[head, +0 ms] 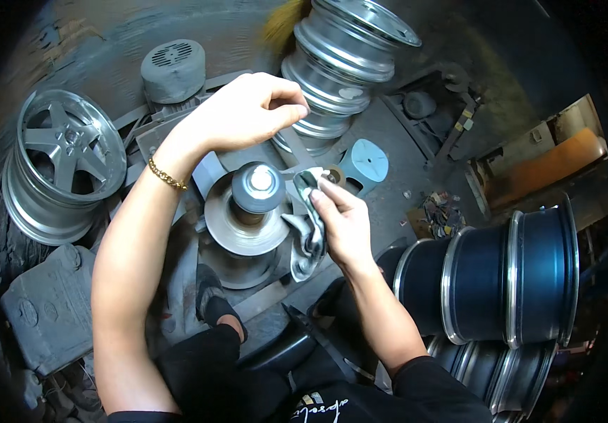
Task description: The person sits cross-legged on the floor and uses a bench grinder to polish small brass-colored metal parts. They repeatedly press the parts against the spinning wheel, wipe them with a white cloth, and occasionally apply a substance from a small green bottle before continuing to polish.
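In front of me stands a machine spindle with a rounded, shiny cap (259,187) above a wide metal disc (247,230). My left hand (254,111) is raised beyond the cap, its wrist bent and its fingers curled towards the thumb. Nothing shows between those fingertips, though the inside of the hand is hidden. On that wrist is a gold chain bracelet (166,174). To the right of the disc, my right hand (346,224) pinches a crumpled grey-and-white cloth (309,238) between thumb and fingers. The cloth hangs down close to the disc's edge.
Left of the machine, a five-spoke wheel rim (71,140) leans on its side near an electric motor (173,74). More metal rims (335,79) are stacked beyond my left hand. A light-blue plastic stool (370,161) stands on the floor; dark rim barrels (483,280) lie at right.
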A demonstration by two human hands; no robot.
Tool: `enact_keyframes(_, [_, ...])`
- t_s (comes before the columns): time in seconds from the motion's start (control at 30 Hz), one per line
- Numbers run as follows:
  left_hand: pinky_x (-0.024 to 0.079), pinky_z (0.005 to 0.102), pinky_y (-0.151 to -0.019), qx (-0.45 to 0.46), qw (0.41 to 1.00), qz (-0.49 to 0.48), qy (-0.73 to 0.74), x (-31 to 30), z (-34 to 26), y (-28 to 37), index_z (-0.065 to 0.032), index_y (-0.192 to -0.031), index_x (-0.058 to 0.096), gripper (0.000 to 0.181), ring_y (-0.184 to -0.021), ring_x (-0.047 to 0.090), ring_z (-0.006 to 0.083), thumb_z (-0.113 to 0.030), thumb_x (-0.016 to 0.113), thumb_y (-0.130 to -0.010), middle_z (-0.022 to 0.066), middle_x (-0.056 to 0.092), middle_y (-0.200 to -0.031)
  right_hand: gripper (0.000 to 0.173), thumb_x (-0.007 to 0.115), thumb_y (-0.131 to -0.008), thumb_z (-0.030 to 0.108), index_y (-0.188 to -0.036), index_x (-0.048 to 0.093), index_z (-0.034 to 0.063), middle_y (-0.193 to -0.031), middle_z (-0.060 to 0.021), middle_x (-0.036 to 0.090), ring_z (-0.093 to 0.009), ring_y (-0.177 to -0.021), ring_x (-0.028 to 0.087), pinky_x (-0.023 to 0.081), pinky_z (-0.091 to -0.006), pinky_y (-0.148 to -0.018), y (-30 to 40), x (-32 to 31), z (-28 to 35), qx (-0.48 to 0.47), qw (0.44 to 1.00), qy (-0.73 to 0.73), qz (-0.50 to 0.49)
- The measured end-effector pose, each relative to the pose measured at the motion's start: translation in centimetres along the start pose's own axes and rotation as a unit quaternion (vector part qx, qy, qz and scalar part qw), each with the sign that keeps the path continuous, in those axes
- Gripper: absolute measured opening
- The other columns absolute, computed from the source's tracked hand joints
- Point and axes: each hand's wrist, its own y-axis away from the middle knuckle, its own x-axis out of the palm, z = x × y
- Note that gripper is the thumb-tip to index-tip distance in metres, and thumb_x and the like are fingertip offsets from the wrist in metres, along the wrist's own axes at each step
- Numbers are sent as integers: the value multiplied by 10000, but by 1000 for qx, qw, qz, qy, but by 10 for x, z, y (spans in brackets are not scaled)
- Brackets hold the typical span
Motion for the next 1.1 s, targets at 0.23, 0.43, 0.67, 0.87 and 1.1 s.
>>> enact_keyframes(0.23, [483,265,-723,-3,1000,-9,28,-2,0,15,32,-1020,679,217,-788,563,84,-170,651,-947,48,688,-857,311,645,-766,-117,-1066,698,-49,-952,-168,715,-320,-828,637,523,-362,-764,13,26,-3,-366,894,259,-5])
enact_keyframes(0.43, [484,266,-715,-6,999,-8,33,-3,-3,20,31,-1023,688,214,-781,567,86,-163,657,-939,45,695,-858,298,652,-752,-129,-1037,687,-46,-975,-176,714,-337,-836,637,517,-365,-794,16,31,-5,-383,886,262,-19])
enact_keyframes(0.67, [501,279,-737,4,1000,-8,9,-5,-4,21,30,-1027,691,209,-800,598,101,-155,655,-937,71,714,-877,320,641,-805,-136,-1107,677,-38,-944,-172,717,-300,-837,656,527,-347,-771,17,32,-11,-385,891,240,-21])
enact_keyframes(0.87, [506,280,-746,-2,1000,-9,19,-8,-1,22,30,-1030,690,221,-803,608,109,-168,658,-940,79,717,-879,313,634,-801,-140,-1092,683,-39,-936,-174,719,-309,-853,668,533,-346,-778,17,36,-7,-387,888,249,-28])
enact_keyframes(1.1, [496,271,-726,2,1000,-8,24,-12,-5,30,29,-1038,689,217,-795,586,92,-163,662,-941,54,705,-872,317,654,-731,-146,-1032,695,-52,-946,-171,717,-333,-820,645,517,-366,-762,17,38,-4,-397,879,260,-34])
